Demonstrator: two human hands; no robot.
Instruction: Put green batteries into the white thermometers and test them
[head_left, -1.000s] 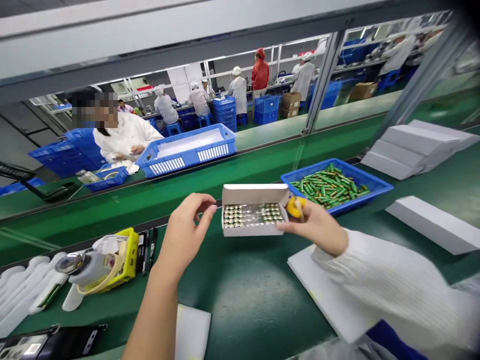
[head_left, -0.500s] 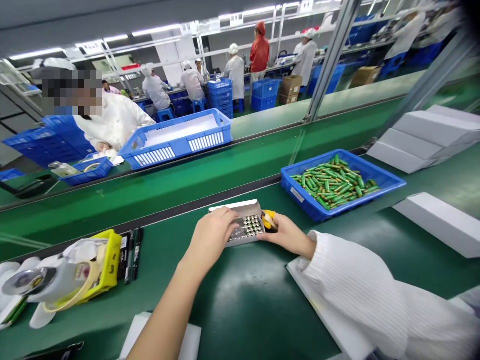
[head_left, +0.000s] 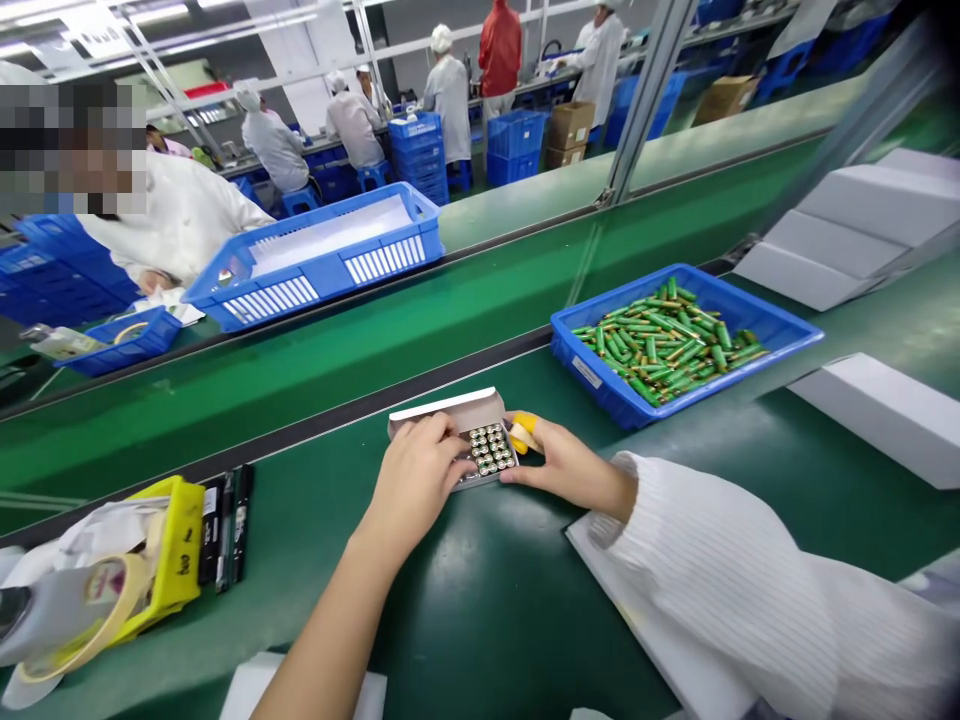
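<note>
A small white box (head_left: 448, 410) lies with its lid raised on the green table, near the middle of the view. Round metal-ended cells (head_left: 491, 449) stand in rows in its right part. My left hand (head_left: 421, 465) reaches over the box's left part, fingers bent down into it; what the fingertips touch is hidden. At the right end of the box, my right hand (head_left: 551, 455) is closed round a yellow tool (head_left: 524, 430), its thumb against the box's near right corner.
A blue tray (head_left: 622, 410) of green cylindrical cells stands at the right, beside white boxes (head_left: 885, 415). At the left are a yellow basket (head_left: 182, 545) and black markers (head_left: 241, 520). Across the green barrier, a person in white sits behind a blue crate (head_left: 390, 255).
The view has shifted, so the crate and basket appear further left. My hands remain at the box, and more of the cell rows shows between them.
</note>
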